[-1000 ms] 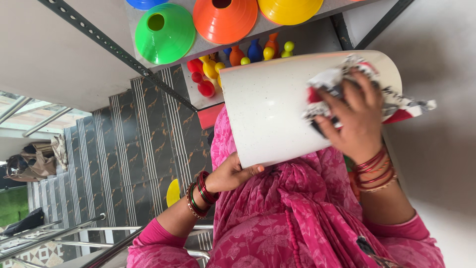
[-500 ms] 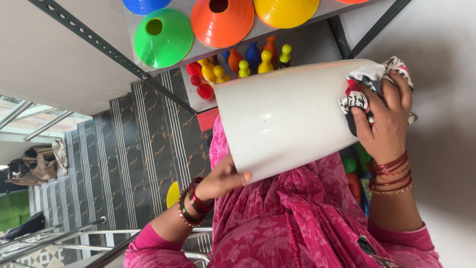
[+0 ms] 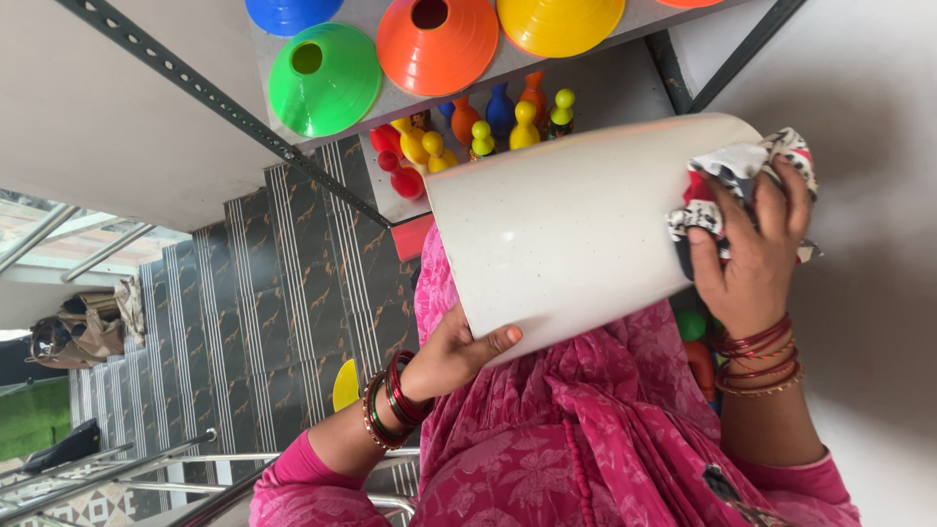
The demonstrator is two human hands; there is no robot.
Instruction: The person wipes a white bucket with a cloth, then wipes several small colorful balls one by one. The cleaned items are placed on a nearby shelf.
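Head view, looking down: a large white speckled container lies tilted on its side in front of the body, above the pink patterned clothing. Left hand cups the lower edge of its base, fingers wrapped under the rim, thumb on the wall. Right hand presses a patterned cloth, white, black and red, against the far end of the container, fingers curled tight round the cloth. Step in hand, as I judge it: wiping the container's end while the other hand steadies it. Next move would call for a firm hold at the base and some turning to bring an unwiped part under the cloth. Inside of the container is not visible, so contents cannot be told. Behind it a metal shelf carries 4 visible disc cones, blue, green, orange and yellow. Below, a tray holds coloured skittle pins, red, yellow, orange, blue, green.
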